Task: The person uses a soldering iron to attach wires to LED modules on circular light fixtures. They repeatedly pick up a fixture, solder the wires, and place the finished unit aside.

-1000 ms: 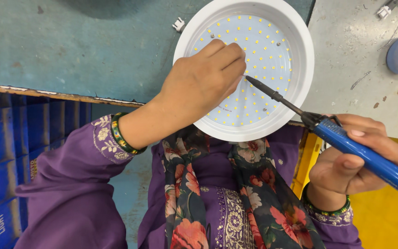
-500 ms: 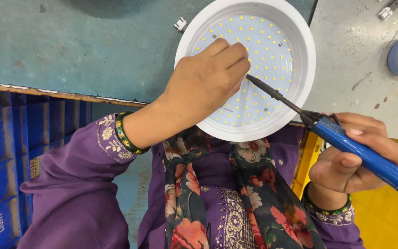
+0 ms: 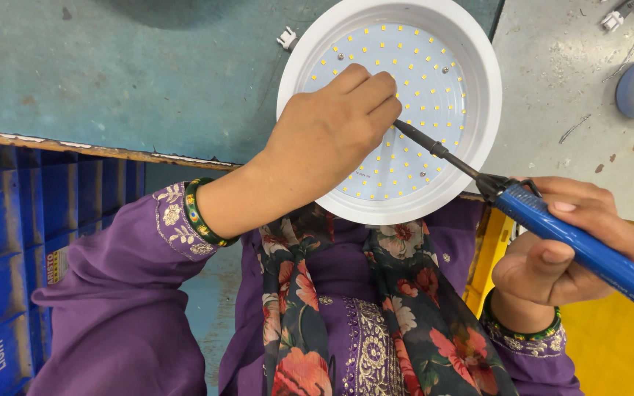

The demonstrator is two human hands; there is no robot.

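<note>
Round white LED light panel (image 3: pixel 434 95) sits on teal surface (image 3: pixel 111 73) edge, left hand (image 3: pixel 324 139) pinched shut over the board w/ fingertips down, right hand (image 3: pixel 559 249) clamped on blue soldering iron (image 3: pixel 574 242); keep tip steady at left fingertips, don't touch skin.

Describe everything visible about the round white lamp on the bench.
The lamp is a round white fixture, plastic by its look, with a raised rim around a flat pale board dotted with rows of small yellow diodes and a few screws. It lies face up, overhanging the bench edge. The left hand rests on the board; the soldering iron tip reaches in beside its fingers.
</note>
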